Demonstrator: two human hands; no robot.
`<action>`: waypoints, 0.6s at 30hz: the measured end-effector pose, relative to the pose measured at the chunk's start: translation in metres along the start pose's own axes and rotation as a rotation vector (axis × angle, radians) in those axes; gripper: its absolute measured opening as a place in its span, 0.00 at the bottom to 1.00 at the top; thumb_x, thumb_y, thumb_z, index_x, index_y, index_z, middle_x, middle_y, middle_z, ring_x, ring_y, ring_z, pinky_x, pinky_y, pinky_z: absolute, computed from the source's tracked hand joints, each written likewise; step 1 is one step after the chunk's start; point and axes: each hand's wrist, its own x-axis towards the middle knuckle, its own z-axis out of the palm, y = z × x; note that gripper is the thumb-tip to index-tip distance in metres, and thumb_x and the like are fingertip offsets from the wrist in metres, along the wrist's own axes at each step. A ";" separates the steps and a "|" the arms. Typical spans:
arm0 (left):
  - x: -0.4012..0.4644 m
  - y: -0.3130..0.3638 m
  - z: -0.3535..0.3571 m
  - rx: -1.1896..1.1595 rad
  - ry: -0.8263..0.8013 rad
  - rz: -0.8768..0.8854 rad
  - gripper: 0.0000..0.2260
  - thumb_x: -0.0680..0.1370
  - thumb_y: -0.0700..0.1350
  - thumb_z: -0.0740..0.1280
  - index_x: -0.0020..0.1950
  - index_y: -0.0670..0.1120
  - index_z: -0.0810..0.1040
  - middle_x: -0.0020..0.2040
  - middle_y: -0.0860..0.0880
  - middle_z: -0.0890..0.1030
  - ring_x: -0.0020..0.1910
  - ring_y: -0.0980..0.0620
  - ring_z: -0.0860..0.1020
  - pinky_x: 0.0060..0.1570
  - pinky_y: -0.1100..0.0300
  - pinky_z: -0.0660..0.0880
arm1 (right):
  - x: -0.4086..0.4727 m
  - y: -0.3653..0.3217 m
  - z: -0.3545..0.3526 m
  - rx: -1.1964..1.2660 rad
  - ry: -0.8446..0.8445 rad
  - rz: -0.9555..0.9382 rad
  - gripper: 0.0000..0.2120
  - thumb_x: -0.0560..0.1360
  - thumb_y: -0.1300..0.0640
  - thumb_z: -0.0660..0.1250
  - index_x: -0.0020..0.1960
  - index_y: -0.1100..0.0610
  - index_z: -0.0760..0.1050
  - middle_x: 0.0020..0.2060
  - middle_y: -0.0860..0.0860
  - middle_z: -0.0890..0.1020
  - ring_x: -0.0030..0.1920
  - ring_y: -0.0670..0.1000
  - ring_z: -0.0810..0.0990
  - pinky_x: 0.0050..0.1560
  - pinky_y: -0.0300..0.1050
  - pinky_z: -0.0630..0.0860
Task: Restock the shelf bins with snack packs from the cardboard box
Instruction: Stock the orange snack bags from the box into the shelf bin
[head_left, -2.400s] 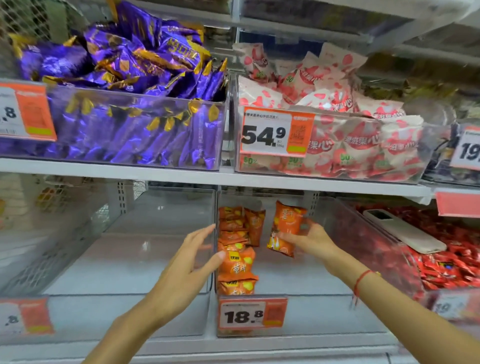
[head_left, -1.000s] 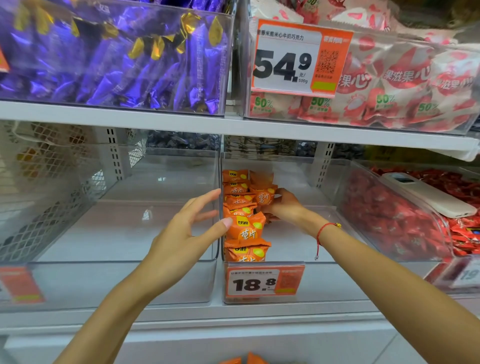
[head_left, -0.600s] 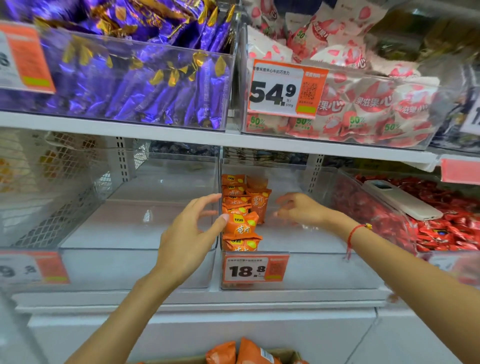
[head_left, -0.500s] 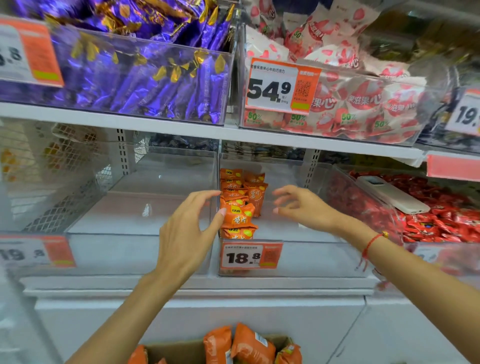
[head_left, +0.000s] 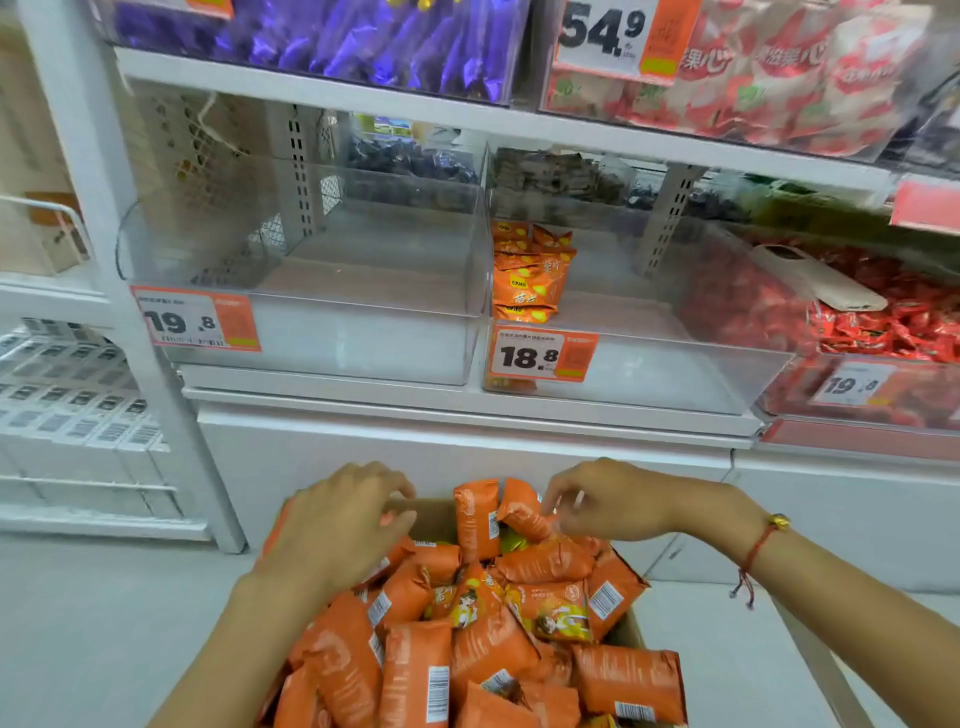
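A cardboard box (head_left: 434, 514) at the bottom centre is heaped with orange snack packs (head_left: 467, 639). My left hand (head_left: 343, 525) hovers over the box's far left corner with its fingers loosely curled down on the packs. My right hand (head_left: 613, 504) is over the far right of the box, its bent fingertips touching an upright pack (head_left: 522, 512); I see no grip on it. On the shelf above, the clear bin labelled 18.8 (head_left: 649, 374) holds a short row of orange packs (head_left: 524, 280) along its left wall.
Left of it stands a clear bin labelled 19.8 (head_left: 363, 338) with nothing in it. To the right, a bin of red candies (head_left: 883, 322) has a white slab-like device (head_left: 821, 280) lying on top. Purple packs (head_left: 363, 41) and red-white packs (head_left: 779, 78) fill the upper shelf.
Both hands left the shelf bin and dropped down to the cardboard box. The pack my right hand held stays in the bin's row. The view tilted down, showing the box.
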 end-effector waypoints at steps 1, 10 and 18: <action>-0.010 -0.011 0.013 -0.046 -0.017 -0.008 0.19 0.74 0.64 0.57 0.60 0.61 0.75 0.61 0.62 0.75 0.62 0.58 0.71 0.53 0.60 0.69 | 0.006 -0.003 0.015 0.008 -0.014 -0.002 0.13 0.77 0.53 0.63 0.60 0.52 0.77 0.53 0.46 0.80 0.51 0.46 0.76 0.53 0.39 0.71; -0.054 -0.015 0.075 -0.272 -0.124 0.029 0.16 0.79 0.62 0.57 0.65 0.63 0.72 0.65 0.65 0.73 0.64 0.64 0.70 0.59 0.63 0.71 | 0.016 -0.037 0.095 0.138 -0.240 -0.049 0.29 0.72 0.47 0.72 0.69 0.55 0.67 0.64 0.51 0.74 0.63 0.52 0.73 0.62 0.44 0.72; -0.045 -0.016 0.078 -0.222 -0.058 0.005 0.14 0.79 0.55 0.62 0.64 0.61 0.74 0.64 0.61 0.75 0.64 0.59 0.72 0.58 0.61 0.72 | 0.005 -0.014 0.065 0.423 -0.036 0.044 0.26 0.70 0.50 0.75 0.65 0.50 0.70 0.60 0.49 0.74 0.59 0.49 0.75 0.60 0.46 0.76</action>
